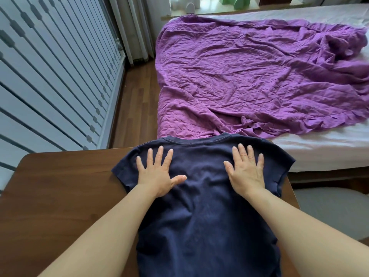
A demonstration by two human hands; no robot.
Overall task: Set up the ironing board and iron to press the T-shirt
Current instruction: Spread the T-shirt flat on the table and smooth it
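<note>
Navy T-shirt (203,206) lies flat on a dark brown wooden table (60,196), collar at the far edge twd the bed, hem running off the bottom of the view. Both sleeves spread out to the sides; right sleeve reaches the table's right edge. Left hand (157,174) rests palm down on the shirt's upper left chest, fingers straight & spread, thumb out twd the middle. Right hand (246,172) lies the same way on the upper right chest, fingers straight & fanned, flat on the cloth, gripping nothing. The 2 hands are apart, w/ a strip of rumpled fabric between them. Just past the collar, a crumpled purple blanket (249,76) covers much of a bed w/ a white sheet (319,148). Left of the table, a white slatted panel (50,76) stands along the wood floor (137,100). Pale curtains (133,27) hang at the far corner.
</note>
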